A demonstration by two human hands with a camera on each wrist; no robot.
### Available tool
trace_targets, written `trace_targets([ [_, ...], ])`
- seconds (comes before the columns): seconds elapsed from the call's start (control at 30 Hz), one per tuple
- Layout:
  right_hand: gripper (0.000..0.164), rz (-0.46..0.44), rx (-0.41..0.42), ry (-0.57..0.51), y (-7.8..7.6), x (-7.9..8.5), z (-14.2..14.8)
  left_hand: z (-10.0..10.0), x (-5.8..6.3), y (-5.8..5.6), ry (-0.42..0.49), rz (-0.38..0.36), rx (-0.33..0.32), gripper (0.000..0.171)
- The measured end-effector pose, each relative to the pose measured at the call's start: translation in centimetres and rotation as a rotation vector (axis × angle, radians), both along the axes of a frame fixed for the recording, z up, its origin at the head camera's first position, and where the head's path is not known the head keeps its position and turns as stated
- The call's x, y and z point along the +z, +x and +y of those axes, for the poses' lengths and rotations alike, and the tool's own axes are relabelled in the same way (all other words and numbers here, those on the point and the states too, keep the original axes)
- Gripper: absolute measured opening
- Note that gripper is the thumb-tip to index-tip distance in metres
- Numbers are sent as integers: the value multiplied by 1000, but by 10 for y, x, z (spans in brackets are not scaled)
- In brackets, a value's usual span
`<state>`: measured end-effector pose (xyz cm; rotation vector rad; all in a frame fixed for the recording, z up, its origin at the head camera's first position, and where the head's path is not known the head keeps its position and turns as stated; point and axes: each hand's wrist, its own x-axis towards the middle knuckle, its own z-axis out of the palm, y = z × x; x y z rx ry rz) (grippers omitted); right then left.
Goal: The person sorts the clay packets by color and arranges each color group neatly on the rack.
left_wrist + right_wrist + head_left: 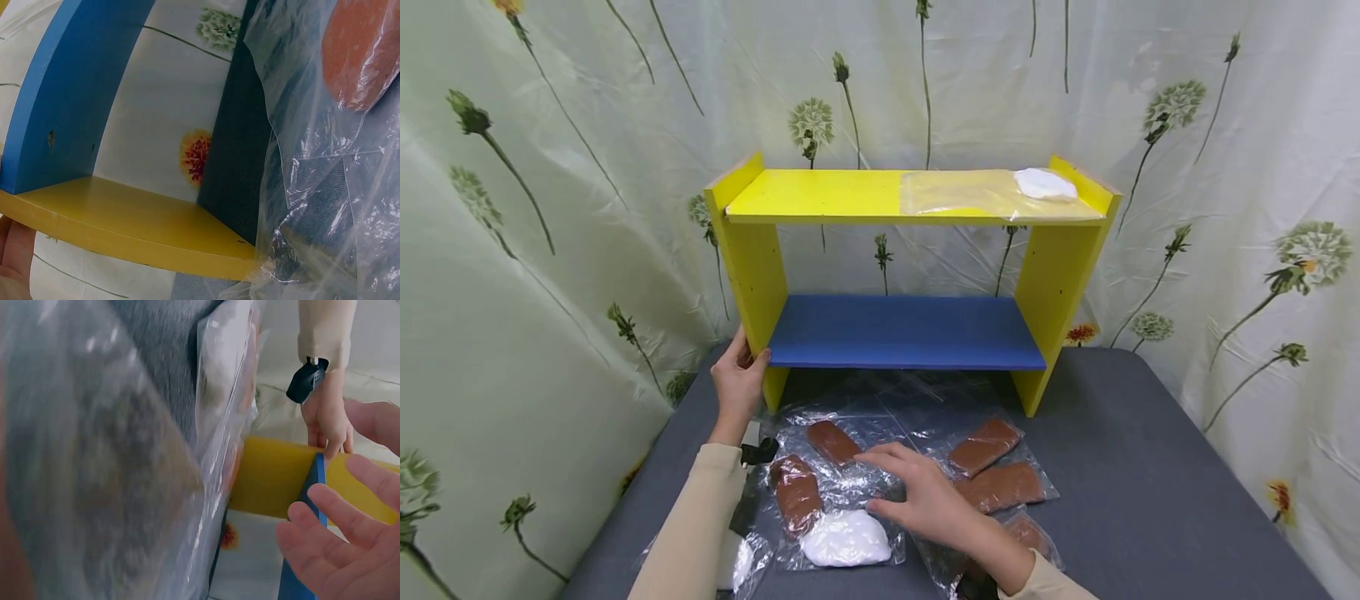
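Note:
A small shelf unit stands on the dark table, with yellow side panels point(754, 283), a yellow top board point(827, 190) and a blue lower board point(910, 332). My left hand point(739, 385) grips the left panel near the end of the blue board, thumb in front and fingers round the outer side. At the edge of the left wrist view, fingers point(17, 253) show beside the yellow panel. My right hand point(921, 496) is held over the clear bags before the unit, fingers spread and holding nothing. In the right wrist view its fingers point(350, 531) overlap the blue board.
Clear bags with brown slabs point(797, 493) lie on the table point(1142, 467), more brown slabs point(987, 446) to the right. A bagged white lump point(846, 539) sits at the front. Another white piece point(1047, 183) in clear plastic rests on the top board. A flowered curtain point(1225, 183) hangs behind.

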<state>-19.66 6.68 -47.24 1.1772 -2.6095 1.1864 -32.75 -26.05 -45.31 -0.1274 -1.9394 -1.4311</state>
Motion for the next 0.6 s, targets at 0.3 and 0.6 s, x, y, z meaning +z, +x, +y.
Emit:
trace_targets([
  [0.3,69,-100,94,125,5,-8,-7,2,1,1,18,-3,-8,67],
  [0.6,73,-72,98,233,16,-11,-17,13,23,18,24,-9,-13,65],
])
